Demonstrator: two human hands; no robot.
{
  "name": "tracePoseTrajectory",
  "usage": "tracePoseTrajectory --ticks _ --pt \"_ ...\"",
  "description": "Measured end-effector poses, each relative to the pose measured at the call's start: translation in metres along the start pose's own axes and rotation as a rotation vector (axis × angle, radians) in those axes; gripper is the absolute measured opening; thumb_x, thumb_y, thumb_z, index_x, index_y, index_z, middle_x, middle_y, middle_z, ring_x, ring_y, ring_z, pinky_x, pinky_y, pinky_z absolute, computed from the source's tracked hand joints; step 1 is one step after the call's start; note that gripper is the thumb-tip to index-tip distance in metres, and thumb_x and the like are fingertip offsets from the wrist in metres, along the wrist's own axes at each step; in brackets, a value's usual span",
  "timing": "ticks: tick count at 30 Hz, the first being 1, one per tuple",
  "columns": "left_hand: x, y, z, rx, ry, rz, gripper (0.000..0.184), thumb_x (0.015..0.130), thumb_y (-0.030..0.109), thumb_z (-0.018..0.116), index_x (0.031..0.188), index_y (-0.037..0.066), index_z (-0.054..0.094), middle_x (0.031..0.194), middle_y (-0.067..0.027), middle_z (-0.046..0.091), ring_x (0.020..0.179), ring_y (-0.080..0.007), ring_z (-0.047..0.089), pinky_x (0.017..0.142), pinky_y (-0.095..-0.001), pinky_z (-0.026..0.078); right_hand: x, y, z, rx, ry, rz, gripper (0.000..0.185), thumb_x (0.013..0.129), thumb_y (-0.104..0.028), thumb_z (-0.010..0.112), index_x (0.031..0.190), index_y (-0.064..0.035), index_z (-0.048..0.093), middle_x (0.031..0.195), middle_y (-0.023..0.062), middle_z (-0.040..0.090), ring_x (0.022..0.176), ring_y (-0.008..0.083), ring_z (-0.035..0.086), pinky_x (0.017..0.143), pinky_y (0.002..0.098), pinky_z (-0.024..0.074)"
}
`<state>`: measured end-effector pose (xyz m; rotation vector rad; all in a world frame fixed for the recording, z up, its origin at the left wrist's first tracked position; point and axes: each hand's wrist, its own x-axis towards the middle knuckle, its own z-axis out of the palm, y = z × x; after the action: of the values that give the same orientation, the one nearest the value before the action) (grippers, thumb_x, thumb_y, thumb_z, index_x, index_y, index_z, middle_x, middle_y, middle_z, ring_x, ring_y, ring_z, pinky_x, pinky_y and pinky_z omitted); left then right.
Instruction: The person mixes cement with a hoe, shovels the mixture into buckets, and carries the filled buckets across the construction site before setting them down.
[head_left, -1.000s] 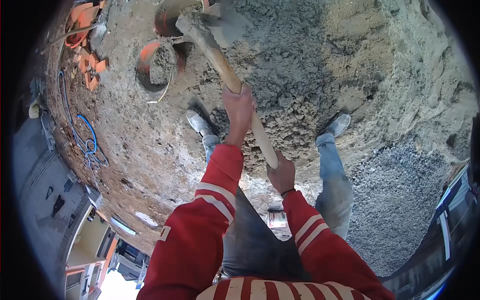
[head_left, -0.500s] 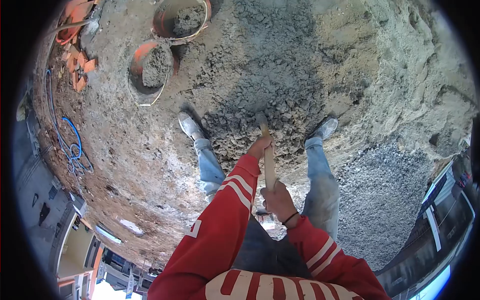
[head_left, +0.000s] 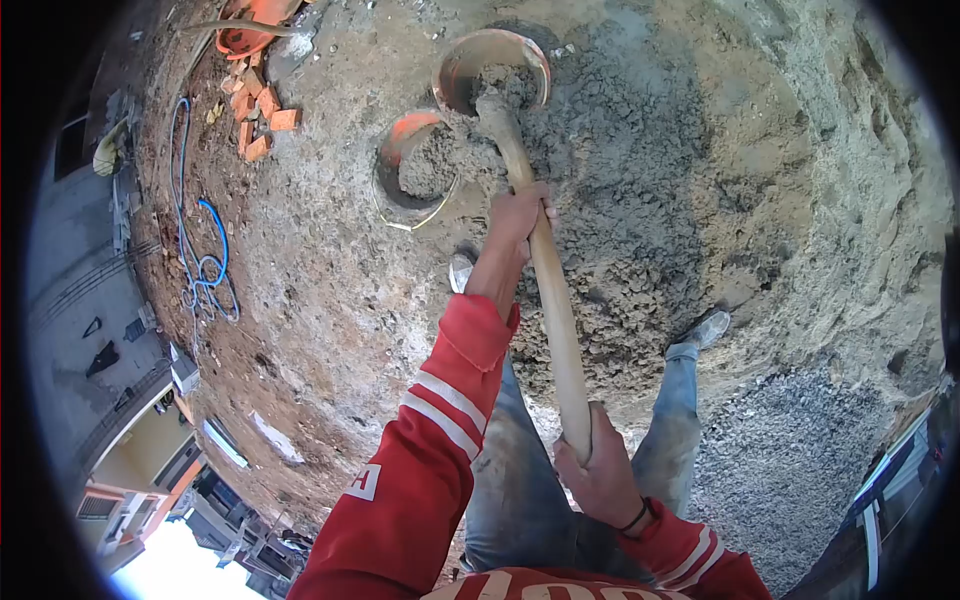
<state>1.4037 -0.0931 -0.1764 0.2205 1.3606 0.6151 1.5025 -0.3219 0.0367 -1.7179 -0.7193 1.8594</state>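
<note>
A long pale wooden handle runs from my lap up to the far bucket; it looks like a shovel (head_left: 556,310), its mortar-smeared head hidden in the grey mix there. My left hand (head_left: 518,215) is closed around the upper handle. My right hand (head_left: 597,470) grips the handle's near end. The far bucket (head_left: 545,75) holds wet mortar, and the shovel's head is at its mouth. Just nearer and to the left stands a second bucket (head_left: 385,190), partly filled with mortar. A heap of wet mortar (head_left: 625,300) lies between my feet.
Orange brick pieces (head_left: 268,100) and an orange container (head_left: 250,38) with a handled tool across it are at upper left. A blue hose (head_left: 215,240) curls on the left ground. A gravel pile (head_left: 780,470) lies to the right.
Both hands have carried the shovel's head up and left, from the mortar heap to the far bucket. My left arm has reached forward. The view has shifted.
</note>
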Motion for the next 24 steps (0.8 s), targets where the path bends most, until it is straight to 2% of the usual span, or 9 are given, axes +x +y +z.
tracePoseTrajectory --ticks 1,2,3,5,6,9,13,19,24 --pt "-0.002 0.006 0.001 0.011 0.007 -0.004 0.014 0.083 0.005 0.063 0.089 -0.001 0.052 0.065 -0.0075 0.054 0.050 -0.0174 0.056 0.042 -0.0306 0.047 0.016 0.032 0.001 -0.051 0.034 -0.034 0.027 0.088 -0.012 0.059 0.107 0.0021 0.047 0.071 0.0150 0.058 0.058 0.0261 0.062 0.053 0.0375 0.0473" --pt "-0.001 0.010 0.004 0.125 0.053 0.158 0.012 0.083 0.006 0.063 0.087 -0.001 0.054 0.066 -0.0064 0.055 0.052 -0.0170 0.056 0.043 -0.0302 0.047 0.039 0.076 0.005 -0.100 0.078 -0.070 0.028 0.087 -0.015 0.061 0.104 0.0021 0.047 0.069 0.0198 0.060 0.059 0.0348 0.064 0.054 0.0430 0.0473" --pt "0.002 0.013 0.006 0.238 0.090 0.325 0.011 0.083 0.007 0.063 0.086 -0.001 0.056 0.067 -0.0053 0.055 0.054 -0.0167 0.056 0.045 -0.0298 0.047 0.078 0.129 0.006 -0.174 0.096 -0.094 0.028 0.087 -0.018 0.063 0.104 0.0002 0.048 0.071 0.0214 0.062 0.064 0.0372 0.065 0.056 0.0432 0.0486" --pt "0.047 0.019 -0.007 0.304 0.132 0.309 0.011 0.083 0.007 0.063 0.086 -0.001 0.056 0.067 -0.0057 0.055 0.054 -0.0171 0.056 0.045 -0.0308 0.048 0.171 0.197 0.013 -0.241 0.155 -0.128 0.028 0.087 -0.020 0.064 0.102 -0.0022 0.049 0.077 0.0208 0.065 0.071 0.0410 0.065 0.060 0.0462 0.0503" --pt "0.062 0.023 -0.012 0.352 0.190 0.305 0.011 0.083 0.006 0.062 0.086 -0.001 0.055 0.067 -0.0061 0.055 0.054 -0.0174 0.056 0.046 -0.0318 0.048 0.207 0.198 0.014 -0.446 0.182 -0.150 0.027 0.085 -0.020 0.067 0.099 -0.0027 0.051 0.082 0.0209 0.066 0.076 0.0401 0.066 0.065 0.0482 0.0513" --pt "0.067 0.051 -0.007 0.193 0.167 0.454 0.011 0.080 0.002 0.064 0.080 0.000 0.053 0.059 -0.0040 0.053 0.046 -0.0140 0.052 0.043 -0.0291 0.042 0.262 0.188 0.020 -0.498 0.260 -0.156 0.028 0.080 -0.017 0.072 0.096 -0.0037 0.053 0.081 0.0195 0.065 0.079 0.0395 0.065 0.069 0.0483 0.0517" --pt "0.025 0.069 0.007 0.108 0.115 0.595 0.014 0.080 0.001 0.065 0.077 0.002 0.051 0.057 -0.0031 0.051 0.044 -0.0129 0.048 0.043 -0.0296 0.040 0.239 0.170 0.022 -0.464 0.443 -0.249 0.032 0.074 -0.013 0.076 0.093 -0.0041 0.052 0.080 0.0172 0.063 0.079 0.0397 0.063 0.070 0.0483 0.0499" --pt "-0.058 0.021 0.027 0.087 0.081 0.405 0.017 0.083 0.004 0.066 0.084 0.003 0.049 0.058 -0.0020 0.046 0.043 -0.0114 0.042 0.042 -0.0278 0.038 0.129 0.193 0.029 -0.308 0.362 -0.289 0.030 0.074 -0.013 0.074 0.095 -0.0074 0.053 0.069 0.0164 0.060 0.066 0.0377 0.063 0.057 0.0461 0.0485" --pt "-0.043 -0.026 0.065 0.197 -0.055 0.314 0.019 0.084 0.007 0.067 0.088 0.005 0.048 0.061 -0.0015 0.046 0.044 -0.0108 0.043 0.042 -0.0271 0.040 0.090 0.202 0.000 -0.283 0.418 -0.211 0.030 0.074 -0.012 0.072 0.097 -0.0080 0.054 0.066 0.0174 0.061 0.065 0.0381 0.063 0.058 0.0451 0.0498"
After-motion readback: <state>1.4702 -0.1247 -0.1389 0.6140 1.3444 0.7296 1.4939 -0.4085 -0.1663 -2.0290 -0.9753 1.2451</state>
